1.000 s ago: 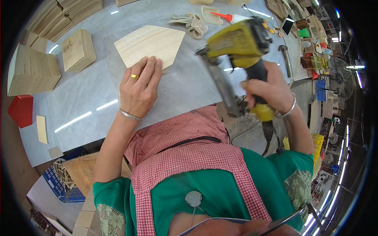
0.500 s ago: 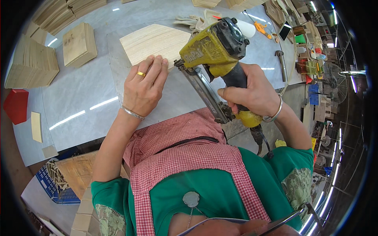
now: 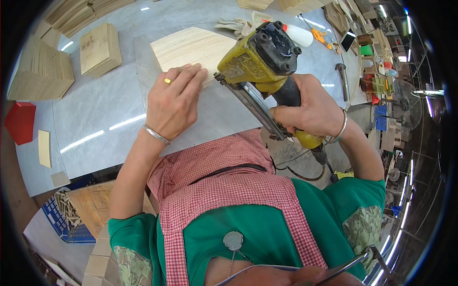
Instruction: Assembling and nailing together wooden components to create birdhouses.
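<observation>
A pale wooden board (image 3: 193, 46) with a pointed outline lies flat on the grey table. My left hand (image 3: 172, 102) grips its near edge, fingers bent together over the wood and the thumb hidden. In my right hand (image 3: 318, 108) is a yellow and black pneumatic nail gun (image 3: 253, 59), held by its dark handle. The gun's nose is by the board's near right edge, just right of my left fingertips; whether it touches the wood I cannot tell. Its long metal magazine slants down toward me.
Stacks of cut boards (image 3: 100, 50) stand at the left and along the far side, with a red pentagonal piece (image 3: 20, 123) at far left. Gloves (image 3: 241, 25), a white roll (image 3: 300, 35), orange-handled scissors (image 3: 322, 38) and a hammer (image 3: 342, 81) lie toward the right. An air hose (image 3: 305, 176) hangs below the gun.
My left fingers have bent more and turned rightward along the board's near edge. The nail gun has tilted slightly in my right hand. The whole view has shifted a little.
</observation>
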A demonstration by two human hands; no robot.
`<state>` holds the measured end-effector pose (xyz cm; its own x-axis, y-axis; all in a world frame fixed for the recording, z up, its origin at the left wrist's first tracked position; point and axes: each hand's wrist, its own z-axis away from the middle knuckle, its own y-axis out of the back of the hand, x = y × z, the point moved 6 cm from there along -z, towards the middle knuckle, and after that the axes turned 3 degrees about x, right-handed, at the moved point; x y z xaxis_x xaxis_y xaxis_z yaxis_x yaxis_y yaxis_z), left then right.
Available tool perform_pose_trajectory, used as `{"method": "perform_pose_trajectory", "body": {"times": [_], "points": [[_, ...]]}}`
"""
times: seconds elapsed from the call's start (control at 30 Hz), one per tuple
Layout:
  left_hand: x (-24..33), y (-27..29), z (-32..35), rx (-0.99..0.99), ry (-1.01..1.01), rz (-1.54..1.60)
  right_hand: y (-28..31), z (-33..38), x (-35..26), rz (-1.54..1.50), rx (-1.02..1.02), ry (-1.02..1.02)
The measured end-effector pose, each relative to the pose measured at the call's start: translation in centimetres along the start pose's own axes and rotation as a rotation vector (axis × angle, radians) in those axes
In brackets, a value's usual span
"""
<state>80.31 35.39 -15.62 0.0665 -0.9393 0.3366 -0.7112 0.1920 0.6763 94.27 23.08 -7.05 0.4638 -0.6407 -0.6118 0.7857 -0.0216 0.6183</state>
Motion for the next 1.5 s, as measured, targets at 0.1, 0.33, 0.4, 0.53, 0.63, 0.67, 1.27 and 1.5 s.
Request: {"method": "perform_pose_trajectory", "body": {"times": [0.1, 0.33, 0.4, 0.53, 0.63, 0.67, 1.27, 1.5], "points": [[-1.6, 1.0, -0.8, -0.112, 0.16, 0.212, 0.0, 0.6, -0.7, 0.04, 0.056, 0.04], [-4.4, 1.3, -1.1, -0.182, 0.339, 0.468, -2.6, 0.4, -2.5, -0.038, -0.027, 0.031], [-4.4, 1.3, -1.1, -0.194, 0.339, 0.441, -3.1, 0.3, -3.2, -0.044, -0.053, -0.002], [-4.4, 1.3, -1.1, -0.151, 0.303, 0.436, -3.5, -0.1, -3.4, 0.02, -0.055, 0.022], [-4.4, 1.1, -1.1, -0.16, 0.296, 0.415, -3.6, -0.2, -3.8, 0.038, -0.06, 0.024], [-4.4, 1.1, -1.1, -0.154, 0.283, 0.401, -3.6, -0.2, -3.9, 0.041, -0.064, 0.016], [-4.5, 1.5, -1.2, -0.168, 0.312, 0.435, -3.0, -0.6, -5.9, 0.215, -0.109, 0.2], [-5.7, 0.5, -0.9, -0.204, 0.536, 0.678, 0.8, 1.0, -0.9, -0.135, 0.024, -0.003]]}}
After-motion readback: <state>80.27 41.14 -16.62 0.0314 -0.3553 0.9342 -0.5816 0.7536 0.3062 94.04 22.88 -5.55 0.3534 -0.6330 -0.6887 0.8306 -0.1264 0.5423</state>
